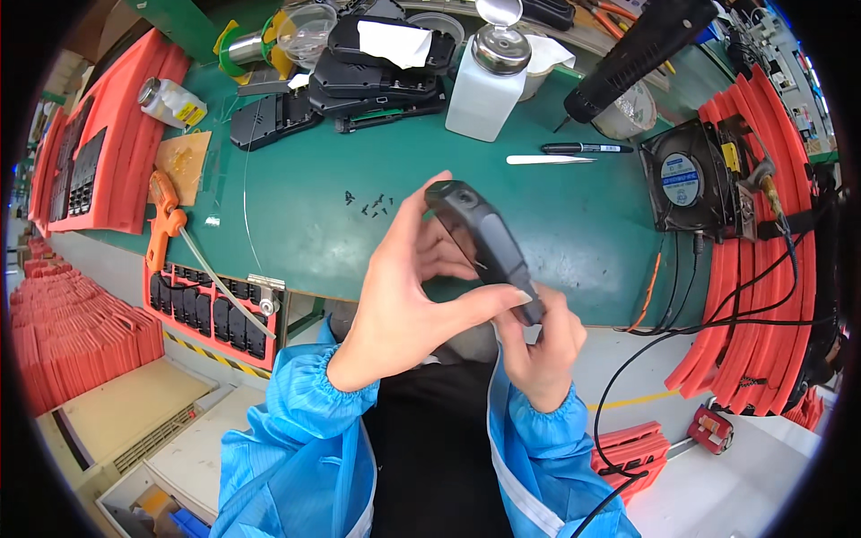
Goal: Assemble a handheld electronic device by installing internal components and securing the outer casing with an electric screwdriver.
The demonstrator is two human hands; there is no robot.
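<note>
A black handheld device casing [489, 235] is held tilted above the near edge of the green bench mat. My left hand [395, 300] is closed on it, with the thumb along its near side and the other fingers behind it. At the casing's lower end, my right hand [549, 354] pinches with its fingertips; part of that grip is hidden. Several small dark screws [377, 206] lie on the mat left of the casing. Beyond it are white tweezers [549, 160] and a black marker pen [587, 148].
Stacked black casings [377, 76] and a white dispenser bottle [484, 94] stand at the back. A black electric screwdriver [632, 63] angles in from above. At right are a fan [679, 179], cables and red trays [726, 332]; at left, an orange glue gun [164, 220] and more trays.
</note>
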